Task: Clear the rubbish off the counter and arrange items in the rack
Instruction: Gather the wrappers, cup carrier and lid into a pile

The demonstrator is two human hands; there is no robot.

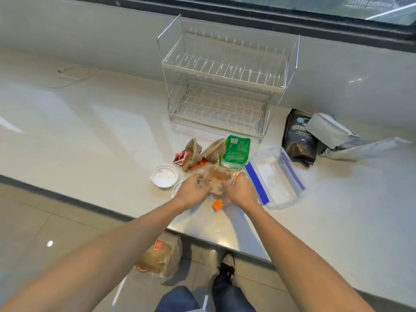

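Both hands grip a crumpled brown cardboard cup carrier (217,177) near the counter's front edge: my left hand (191,191) on its left side, my right hand (242,191) on its right. Behind it lie two more crumpled brown carriers (203,152), a red wrapper (180,156), a green packet (236,152) and orange scraps (220,203). A round white tub (164,176) sits to the left. An empty two-tier wire rack (225,79) stands further back.
A clear plastic box with blue clips (275,179) lies right of my hands. A black pouch (299,138) and a silver bag (337,136) lie at the right. On the floor below the counter edge stands a plastic bag of rubbish (159,257).
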